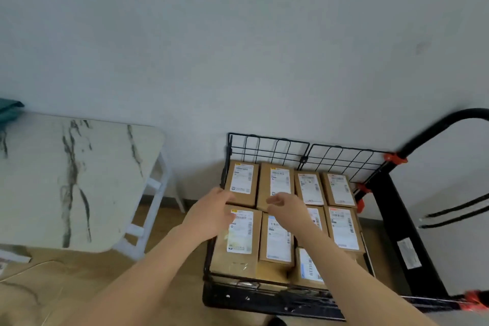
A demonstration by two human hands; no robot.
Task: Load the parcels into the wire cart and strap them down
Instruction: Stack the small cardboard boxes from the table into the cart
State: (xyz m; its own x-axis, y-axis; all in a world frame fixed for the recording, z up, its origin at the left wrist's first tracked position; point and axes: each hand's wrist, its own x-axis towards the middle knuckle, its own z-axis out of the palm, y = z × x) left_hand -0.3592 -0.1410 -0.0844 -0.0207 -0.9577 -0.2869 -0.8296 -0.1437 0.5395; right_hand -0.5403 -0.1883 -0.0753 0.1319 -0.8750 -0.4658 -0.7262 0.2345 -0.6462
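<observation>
In the cart [267,143], rows of parcels [342,227], labels up, packed snug. Just above the left rows, left hand [211,210] and right hand [287,206], fingers loose, gripping nothing. Seems near done loading, so press the tops level, close any gaps, then probably grab those cords [455,210] on the right.

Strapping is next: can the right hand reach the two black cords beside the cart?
Probably yes: the right hand is empty above the parcels, and only the cart's black frame stands between it and the cords.
</observation>
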